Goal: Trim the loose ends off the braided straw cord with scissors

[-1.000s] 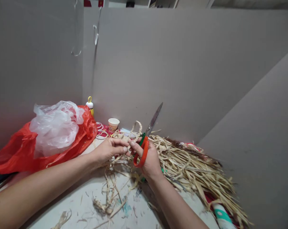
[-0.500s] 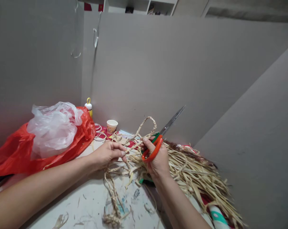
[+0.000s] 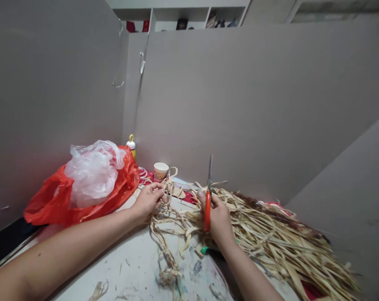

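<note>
My right hand [image 3: 220, 218] is closed round the orange handle of a pair of scissors [image 3: 207, 200], whose blades point straight up and look closed. My left hand [image 3: 149, 199] pinches a braided straw cord [image 3: 168, 190] near its looped end. The cord runs down over the white table [image 3: 123, 267] to a frayed tuft by the front edge. A big pile of loose straw strips [image 3: 270, 238] lies just right of my right hand.
A red plastic bag [image 3: 51, 205] with a clear bag [image 3: 93, 173] on top sits at the left. A paper cup [image 3: 161, 170] and a small yellow bottle [image 3: 131, 145] stand by the grey partition walls. Straw scraps litter the table.
The scissors swung from tilted right to upright and edge-on. My left hand moved forward along the cord toward its loop. The view shifted, so everything sits further right.
</note>
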`<state>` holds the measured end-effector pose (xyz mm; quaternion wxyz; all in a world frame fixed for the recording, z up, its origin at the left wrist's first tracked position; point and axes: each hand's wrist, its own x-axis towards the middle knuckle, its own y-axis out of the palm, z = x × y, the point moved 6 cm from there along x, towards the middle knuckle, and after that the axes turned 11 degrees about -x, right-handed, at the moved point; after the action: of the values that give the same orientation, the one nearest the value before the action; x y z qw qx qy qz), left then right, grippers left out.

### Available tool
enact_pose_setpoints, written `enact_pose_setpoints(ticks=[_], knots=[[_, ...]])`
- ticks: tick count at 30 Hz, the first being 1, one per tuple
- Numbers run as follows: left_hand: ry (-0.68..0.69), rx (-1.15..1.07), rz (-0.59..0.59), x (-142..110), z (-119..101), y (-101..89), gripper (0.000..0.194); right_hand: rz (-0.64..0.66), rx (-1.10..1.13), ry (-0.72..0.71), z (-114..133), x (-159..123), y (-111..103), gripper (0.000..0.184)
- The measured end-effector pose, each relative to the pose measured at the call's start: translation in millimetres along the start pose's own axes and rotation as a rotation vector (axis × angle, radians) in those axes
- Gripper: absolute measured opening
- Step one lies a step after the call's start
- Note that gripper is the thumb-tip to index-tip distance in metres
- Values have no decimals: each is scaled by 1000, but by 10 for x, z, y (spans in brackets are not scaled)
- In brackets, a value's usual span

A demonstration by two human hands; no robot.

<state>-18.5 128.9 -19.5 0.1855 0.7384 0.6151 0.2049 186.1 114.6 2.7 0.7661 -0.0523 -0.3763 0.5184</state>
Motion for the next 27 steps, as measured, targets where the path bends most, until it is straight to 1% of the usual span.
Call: enact_pose_setpoints(ticks=[2, 4, 5, 7, 9, 13, 18, 21, 27], knots=[[37, 27, -32, 22, 6, -52, 26, 35, -284, -107, -24, -13, 15, 38], [65, 78, -57, 26, 16, -84, 23, 108, -529, -191, -47, -47, 68, 37], [72, 108, -65, 25, 23, -92, 21, 147, -623, -238, -48, -69, 99, 38], [73, 152, -70, 22, 43, -98, 17, 216, -741, -314, -40, -108, 152, 40], [76, 157, -76, 20, 55, -102, 15, 247, -804, -351, -32, -119, 161, 43], [84, 98, -84, 19, 57, -115, 16, 258, -907, -341, -71, -75, 99, 42], [56, 69, -84, 21, 72, -130, 28, 264, -969, -370, -136, -68, 83, 42], [36, 52, -84, 21, 89, -133, 31, 271, -977, -396, -145, -90, 107, 45], [11, 10, -75, 25, 113, -132, 24, 274, -1025, -402, -131, -101, 121, 49]])
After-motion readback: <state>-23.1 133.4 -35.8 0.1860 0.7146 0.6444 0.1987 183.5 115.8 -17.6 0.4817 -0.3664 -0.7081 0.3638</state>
